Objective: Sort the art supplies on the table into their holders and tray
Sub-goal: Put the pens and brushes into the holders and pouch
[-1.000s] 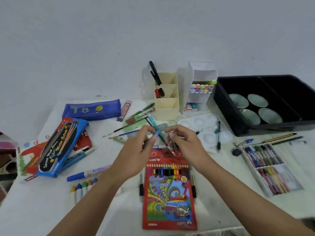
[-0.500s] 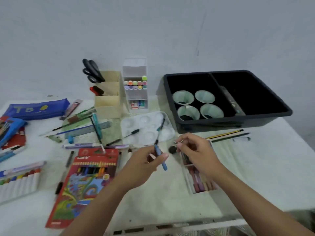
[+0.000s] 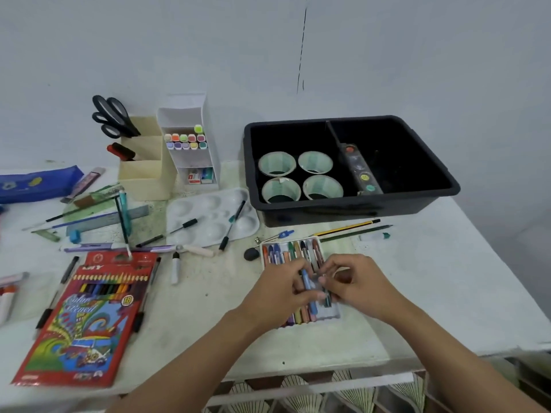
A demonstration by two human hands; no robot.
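Both hands hover over the white crayon tray at the table's front centre. My left hand pinches a blue crayon and holds it down among the coloured crayons in the tray. My right hand has its fingers curled at the tray's right side, touching a dark green crayon; whether it grips it is unclear. The cream pen holder with black scissors and the white marker holder stand at the back. The black bin holds tape rolls.
A white paint palette with brushes lies behind the hands. A red coloured-pencil box lies at the front left among loose pens. A ruler, blue pouch, two pencils and a black eraser are scattered about.
My view swung right. Both hands moved from above the red pencil box to the crayon tray, and my left hand lowered the blue crayon into it.
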